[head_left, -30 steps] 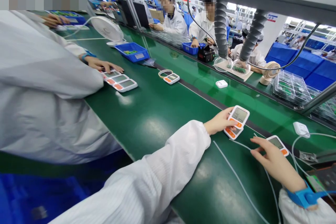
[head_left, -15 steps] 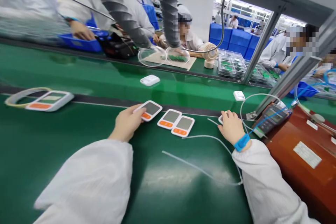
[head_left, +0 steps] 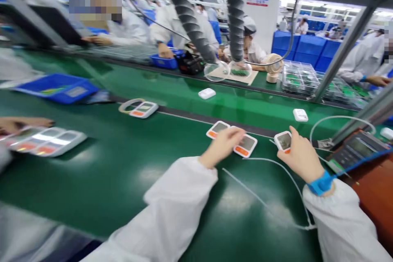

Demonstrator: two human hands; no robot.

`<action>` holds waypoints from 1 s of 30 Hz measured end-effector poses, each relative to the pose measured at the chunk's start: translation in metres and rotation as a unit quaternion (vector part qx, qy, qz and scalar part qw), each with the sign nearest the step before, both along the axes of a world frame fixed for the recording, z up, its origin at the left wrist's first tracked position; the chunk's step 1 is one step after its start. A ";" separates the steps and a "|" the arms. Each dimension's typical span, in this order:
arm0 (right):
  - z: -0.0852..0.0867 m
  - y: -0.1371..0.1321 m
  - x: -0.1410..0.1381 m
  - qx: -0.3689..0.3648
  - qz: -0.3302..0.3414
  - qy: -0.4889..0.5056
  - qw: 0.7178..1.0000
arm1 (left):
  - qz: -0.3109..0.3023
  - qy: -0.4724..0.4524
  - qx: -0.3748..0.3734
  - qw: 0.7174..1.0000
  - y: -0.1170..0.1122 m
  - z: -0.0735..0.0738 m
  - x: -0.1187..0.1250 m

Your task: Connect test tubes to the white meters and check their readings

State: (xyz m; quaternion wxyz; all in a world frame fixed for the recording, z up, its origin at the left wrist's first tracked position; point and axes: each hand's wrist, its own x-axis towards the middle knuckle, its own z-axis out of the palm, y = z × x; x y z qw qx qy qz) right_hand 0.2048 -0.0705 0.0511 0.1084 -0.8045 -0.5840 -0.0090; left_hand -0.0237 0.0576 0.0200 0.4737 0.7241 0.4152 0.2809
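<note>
My left hand [head_left: 223, 144] reaches over a short row of small white monitors with grey screens and orange button panels. Its fingers are stretched out and slightly blurred, covering part of the middle monitor [head_left: 235, 129]. The left monitor [head_left: 218, 127] and the right monitor [head_left: 247, 144] show on either side. My right hand [head_left: 301, 156], with a blue strap at the wrist, has its thumb at the lower edge of another white monitor [head_left: 283, 141]; the index finger points up, and the palm hides that monitor's right side. Thin clear tubing [head_left: 273, 160] lies between my forearms.
A handheld meter [head_left: 357, 151] stands at the right. White units [head_left: 206, 93] lie on the green strip beyond. Further left are a monitor with a coiled tube [head_left: 143, 109], a blue tray [head_left: 69, 90] and a co-worker's hand [head_left: 24, 123] on several monitors.
The view has swung left, bringing in the blue tray and the co-worker. My left hand has let go of the left monitor and moved right, over the row. More of the monitor at my right hand shows.
</note>
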 end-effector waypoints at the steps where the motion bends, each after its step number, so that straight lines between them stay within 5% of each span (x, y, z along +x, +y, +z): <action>1: 0.000 -0.002 -0.002 0.010 0.019 0.012 1.000 | -0.089 -0.054 -0.096 0.990 -0.017 -0.001 0.011; 4: -0.004 -0.005 -0.007 0.016 0.069 0.075 0.995 | -0.239 -0.177 -0.263 0.918 -0.058 -0.009 0.035; 7: -0.006 -0.006 -0.012 0.001 0.102 0.157 0.982 | -0.210 -0.267 -0.337 0.878 -0.077 -0.019 0.046; 11: 0.002 -0.008 -0.012 -0.019 0.146 0.259 0.955 | -0.072 -0.346 -0.362 0.863 -0.073 -0.030 0.050; 14: 0.009 -0.009 -0.008 -0.071 0.165 0.287 0.941 | -0.050 -0.377 -0.355 0.854 -0.062 -0.033 0.051; 17: 0.008 -0.008 -0.004 -0.129 0.192 0.299 0.926 | -0.110 -0.357 -0.350 0.859 -0.053 -0.034 0.047; 22: -0.003 -0.005 -0.001 -0.119 0.199 0.315 0.920 | -0.237 -0.263 -0.423 0.834 -0.041 -0.041 0.039; 30: -0.023 -0.005 0.008 -0.110 0.189 0.217 0.951 | -0.297 -0.258 -0.395 0.831 -0.039 -0.026 0.032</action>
